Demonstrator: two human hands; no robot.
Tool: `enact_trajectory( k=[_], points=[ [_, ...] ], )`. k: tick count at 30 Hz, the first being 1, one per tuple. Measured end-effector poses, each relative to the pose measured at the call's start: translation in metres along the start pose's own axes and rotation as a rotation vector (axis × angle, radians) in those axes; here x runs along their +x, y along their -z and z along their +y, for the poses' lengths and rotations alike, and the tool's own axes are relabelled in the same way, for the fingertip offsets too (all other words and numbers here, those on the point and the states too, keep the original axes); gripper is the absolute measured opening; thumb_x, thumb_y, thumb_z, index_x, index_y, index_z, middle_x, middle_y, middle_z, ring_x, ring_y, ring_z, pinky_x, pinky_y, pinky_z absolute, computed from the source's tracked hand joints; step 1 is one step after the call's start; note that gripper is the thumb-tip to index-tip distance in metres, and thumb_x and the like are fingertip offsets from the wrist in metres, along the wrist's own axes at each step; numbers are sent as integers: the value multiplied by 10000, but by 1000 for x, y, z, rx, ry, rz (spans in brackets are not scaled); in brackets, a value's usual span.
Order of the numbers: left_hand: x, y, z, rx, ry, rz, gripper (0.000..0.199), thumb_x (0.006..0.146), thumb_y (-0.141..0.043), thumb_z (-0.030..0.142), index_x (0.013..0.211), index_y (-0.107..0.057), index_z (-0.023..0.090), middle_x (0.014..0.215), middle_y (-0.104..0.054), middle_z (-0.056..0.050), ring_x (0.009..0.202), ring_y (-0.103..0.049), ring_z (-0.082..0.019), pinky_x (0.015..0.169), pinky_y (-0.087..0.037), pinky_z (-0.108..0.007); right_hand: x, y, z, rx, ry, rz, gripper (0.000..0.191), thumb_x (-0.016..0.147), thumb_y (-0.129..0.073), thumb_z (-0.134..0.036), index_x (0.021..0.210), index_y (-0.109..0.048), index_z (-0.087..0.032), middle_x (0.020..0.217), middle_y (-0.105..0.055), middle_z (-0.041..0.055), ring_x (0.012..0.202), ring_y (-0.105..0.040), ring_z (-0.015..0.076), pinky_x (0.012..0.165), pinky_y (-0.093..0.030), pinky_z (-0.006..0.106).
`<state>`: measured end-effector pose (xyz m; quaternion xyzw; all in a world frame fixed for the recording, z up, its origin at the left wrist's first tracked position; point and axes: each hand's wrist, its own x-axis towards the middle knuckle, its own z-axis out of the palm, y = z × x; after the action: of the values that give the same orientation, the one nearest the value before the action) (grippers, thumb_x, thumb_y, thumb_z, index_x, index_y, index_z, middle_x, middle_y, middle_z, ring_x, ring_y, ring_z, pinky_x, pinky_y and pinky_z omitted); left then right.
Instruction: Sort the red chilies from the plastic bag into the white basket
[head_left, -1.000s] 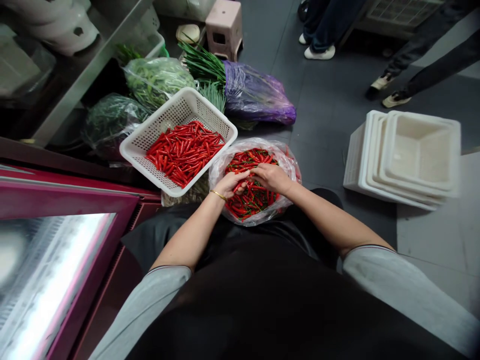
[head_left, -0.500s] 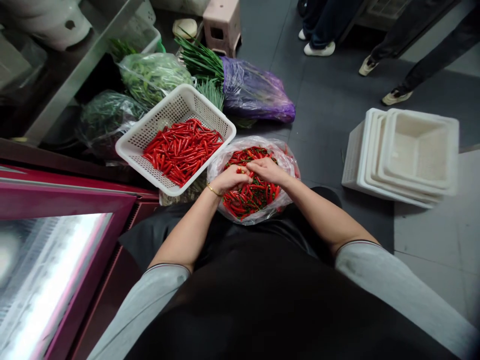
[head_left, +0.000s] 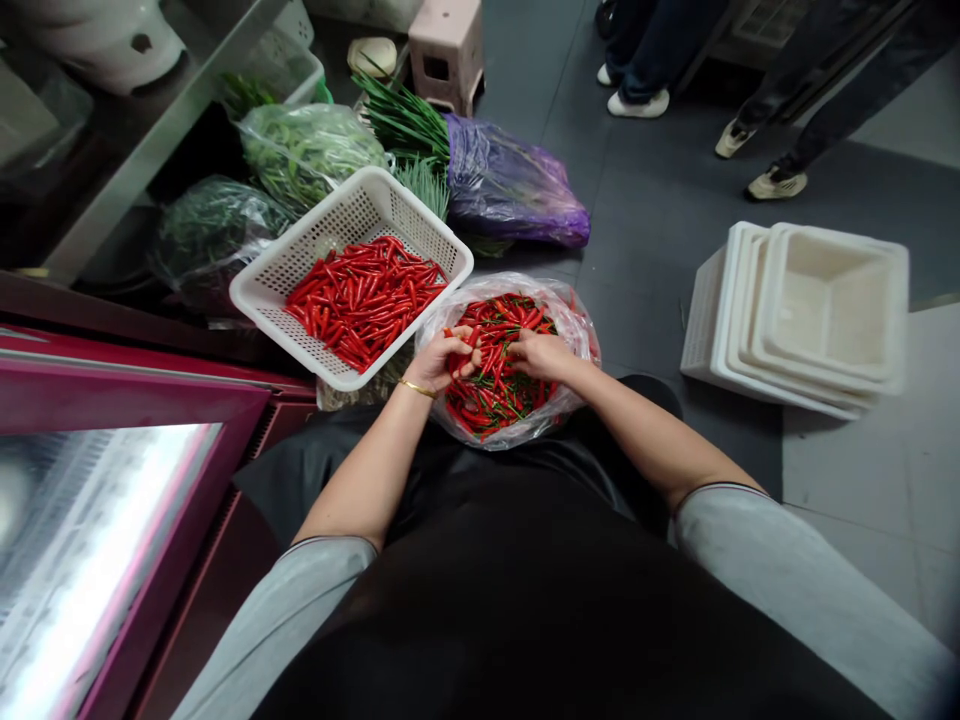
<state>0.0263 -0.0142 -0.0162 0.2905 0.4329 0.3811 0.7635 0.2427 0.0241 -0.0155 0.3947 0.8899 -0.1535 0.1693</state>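
A clear plastic bag [head_left: 536, 428] full of red chilies with green stems [head_left: 510, 395] lies open at my lap. Over its left side, my left hand [head_left: 448, 360] is closed around red chilies, with red showing between thumb and fingers. My right hand [head_left: 541, 356] reaches over the bag's right part, fingertips down among the chilies and bent together; what they pinch is too small to tell. Up and to the left, touching the bag, a white perforated basket [head_left: 262, 285] holds a heap of red chilies [head_left: 367, 300] without visible stems.
Bagged greens [head_left: 311, 155] and a purple bag of green stalks [head_left: 514, 185] lie behind the basket. A pink stool [head_left: 446, 50] stands beyond. Stacked white baskets [head_left: 832, 300] are at the right. Two people's legs and shoes [head_left: 637, 102] show at the top.
My hands, together over the bag before, have moved apart: the left toward the basket side, the right slightly right and down to the chilies. One person's foot at the top right has shifted left.
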Motion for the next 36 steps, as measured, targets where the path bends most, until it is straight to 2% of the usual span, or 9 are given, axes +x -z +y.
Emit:
enact_trajectory(
  k=[5, 8, 11, 16, 20, 23, 26, 31, 36],
  points=[
    [17, -33, -18, 57, -116, 246, 351, 679, -762, 374, 750, -476, 182, 446, -388, 108, 322, -333, -22, 352, -209, -183, 7, 25, -12, 91, -83, 189, 335, 975, -389, -338, 1105, -626, -141, 1028, -693, 124, 890, -634, 212, 699, -388, 273],
    [25, -43, -23, -12, -206, 338, 391, 671, -770, 428, 762, -488, 174, 464, -444, 94, 339, -379, -27, 342, -229, -174, 4, 19, -20, 116, -127, 297, 375, 983, -373, -394, 1109, -614, -137, 1045, -697, 131, 856, -641, 213, 660, -365, 269],
    [25, -39, -21, -73, -228, 376, 389, 663, -772, 424, 769, -494, 173, 489, -482, 85, 345, -395, -28, 334, -228, -162, -2, 7, -18, 169, -95, 307, 416, 989, -367, -450, 1009, -646, -142, 924, -714, 105, 774, -635, 186, 645, -347, 254],
    [15, -44, -14, -70, -258, 342, 349, 722, -716, 459, 761, -519, 173, 525, -501, 65, 362, -387, -31, 342, -226, -176, -8, 3, -19, 103, -49, 254, 500, 1012, -292, -434, 922, -681, -134, 800, -711, 98, 669, -610, 170, 591, -301, 265],
    [6, -51, -5, 183, -333, 239, 338, 697, -750, 420, 695, -540, 156, 524, -515, 54, 407, -417, -35, 395, -294, -182, -18, 11, -26, -38, 176, 128, 509, 998, -308, -427, 856, -699, -134, 756, -709, 109, 629, -585, 172, 554, -247, 276],
    [3, -48, -3, 228, -255, 139, 339, 706, -745, 419, 690, -526, 162, 483, -496, 61, 370, -390, -40, 378, -272, -190, -27, 14, -31, -30, 259, 159, 517, 996, -293, -431, 858, -690, -131, 774, -708, 112, 630, -574, 160, 552, -239, 270],
    [4, -45, -7, 99, -245, 268, 327, 745, -706, 435, 732, -499, 182, 464, -477, 72, 339, -388, -53, 356, -258, -193, -30, 9, -38, 144, 156, 255, 460, 993, -314, -431, 911, -669, -151, 788, -698, 80, 650, -574, 150, 567, -263, 256],
    [2, -52, -18, 47, -426, 552, 278, 774, -681, 415, 766, -522, 187, 587, -549, 41, 486, -526, -85, 458, -410, -201, -21, -6, -50, 602, 42, 442, 379, 999, -325, -373, 884, -615, -158, 737, -631, 15, 624, -528, 116, 612, -334, 230],
    [0, -58, -23, 92, -421, 558, 225, 786, -678, 377, 773, -554, 190, 636, -586, 19, 557, -561, -100, 522, -462, -213, -24, -7, -54, 576, 142, 496, 477, 1017, -262, -387, 790, -609, -151, 682, -583, 21, 622, -499, 120, 629, -336, 241]
  ],
)
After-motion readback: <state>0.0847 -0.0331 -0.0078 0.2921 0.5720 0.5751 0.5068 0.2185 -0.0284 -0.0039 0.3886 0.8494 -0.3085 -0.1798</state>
